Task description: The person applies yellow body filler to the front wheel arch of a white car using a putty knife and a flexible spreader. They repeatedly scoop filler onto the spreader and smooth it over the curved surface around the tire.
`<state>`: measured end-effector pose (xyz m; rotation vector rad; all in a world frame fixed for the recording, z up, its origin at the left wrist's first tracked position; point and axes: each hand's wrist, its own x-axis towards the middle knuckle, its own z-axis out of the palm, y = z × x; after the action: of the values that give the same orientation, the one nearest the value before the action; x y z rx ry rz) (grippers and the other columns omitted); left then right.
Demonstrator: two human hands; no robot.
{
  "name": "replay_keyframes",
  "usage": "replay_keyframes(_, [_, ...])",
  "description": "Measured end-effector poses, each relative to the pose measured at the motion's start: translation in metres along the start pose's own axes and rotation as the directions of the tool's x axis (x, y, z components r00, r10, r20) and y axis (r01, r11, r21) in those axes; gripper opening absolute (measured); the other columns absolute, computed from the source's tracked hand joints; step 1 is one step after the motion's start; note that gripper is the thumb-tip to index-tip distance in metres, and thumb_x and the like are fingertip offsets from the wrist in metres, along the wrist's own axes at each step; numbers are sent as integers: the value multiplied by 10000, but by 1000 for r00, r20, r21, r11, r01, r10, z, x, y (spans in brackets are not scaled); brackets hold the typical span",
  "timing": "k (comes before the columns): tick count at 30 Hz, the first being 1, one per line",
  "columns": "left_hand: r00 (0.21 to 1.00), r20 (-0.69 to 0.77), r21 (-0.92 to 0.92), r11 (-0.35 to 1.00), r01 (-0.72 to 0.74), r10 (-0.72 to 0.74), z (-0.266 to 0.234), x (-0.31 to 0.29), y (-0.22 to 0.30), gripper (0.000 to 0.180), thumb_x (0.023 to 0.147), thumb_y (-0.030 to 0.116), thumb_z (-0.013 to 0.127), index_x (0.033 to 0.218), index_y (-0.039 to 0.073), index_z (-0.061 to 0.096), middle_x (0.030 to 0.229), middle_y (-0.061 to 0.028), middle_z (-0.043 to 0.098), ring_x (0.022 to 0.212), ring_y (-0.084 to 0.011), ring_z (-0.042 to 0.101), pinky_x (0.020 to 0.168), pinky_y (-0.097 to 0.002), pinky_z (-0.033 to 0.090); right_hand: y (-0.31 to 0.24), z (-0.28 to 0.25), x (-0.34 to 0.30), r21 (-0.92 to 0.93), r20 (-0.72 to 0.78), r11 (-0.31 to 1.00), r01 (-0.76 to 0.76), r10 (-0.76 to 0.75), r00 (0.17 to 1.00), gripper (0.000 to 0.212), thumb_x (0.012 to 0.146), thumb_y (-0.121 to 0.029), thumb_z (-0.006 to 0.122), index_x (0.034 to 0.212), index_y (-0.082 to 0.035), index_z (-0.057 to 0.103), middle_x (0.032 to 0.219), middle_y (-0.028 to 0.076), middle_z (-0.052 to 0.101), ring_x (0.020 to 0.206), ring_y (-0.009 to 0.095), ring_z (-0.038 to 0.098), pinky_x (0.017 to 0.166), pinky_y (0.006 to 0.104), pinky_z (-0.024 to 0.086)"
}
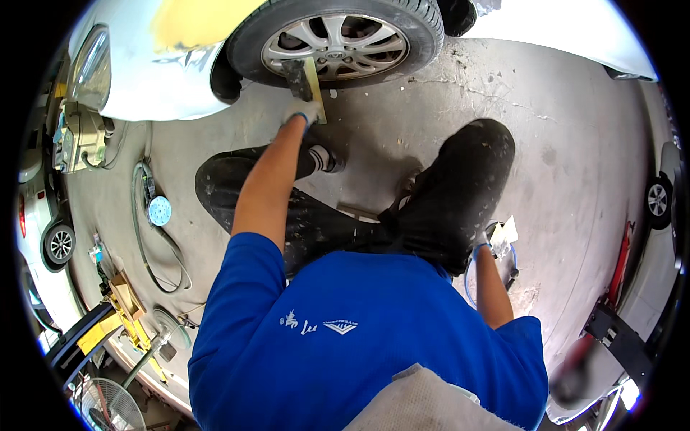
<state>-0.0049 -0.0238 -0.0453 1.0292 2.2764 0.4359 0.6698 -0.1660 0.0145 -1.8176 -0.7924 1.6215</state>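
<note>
Left hand (303, 110): at the upper centre of the frame, pale, with a blue band at the wrist; closed around the lower end of a flat dark grey plate (297, 77) and a narrow pale yellow strip (314, 90), perhaps parts of one tool.
Plate and strip: upper centre, side by side, overlapping the wheel's lower edge in this view; touching it or apart, cannot tell.
Wheel: silver spoked metal rim (335, 54) inside a black rubber tyre (425, 39), top centre.
Car body: glossy white panel (158, 86) at upper left, marked with a broad matt yellow patch (198, 25).
Right hand (481, 243): right of centre, beside the dark trousers (467, 176), partly hidden; spread or pinching, cannot tell; near a cream-coloured sheet (507, 230).
Floor: smooth grey concrete (560, 165); at left, a round light-blue perforated disc (159, 210) beside a looped grey hose (135, 208).
Lower left corner: round wire-cage fan (108, 406).
</note>
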Motion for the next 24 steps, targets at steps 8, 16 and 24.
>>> replay_keyframes(8, [919,14,-109,913,393,-394,29,91,-11,731,778,364,795,1376,4,576,1366,-202,602,1220,-346,604,1018,-445,493,-81,-86,-36,-32,-262,998,-59,49,964,206,966,-104,566,1108,-18,688,859,29,685,708,106,640,605,251,513])
replay_keyframes(16, [959,-33,395,885,-245,280,30,-59,96,411,913,353,647,1127,3,671,1094,-260,698,1019,-455,656,914,-540,507,-269,5,-65,-601,-227,662,448,-679,699,210,941,-51,589,1104,17,702,978,93,715,934,164,656,869,305,514])
replay_keyframes(24, [575,384,364,454,-813,723,-75,-255,323,197,857,247,642,888,58,690,962,-149,705,865,-371,681,746,-497,546,-353,203,-91,-578,696,-338,742,-679,233,309,821,-116,674,1126,-70,684,1060,103,713,972,295,693,942,417,521])
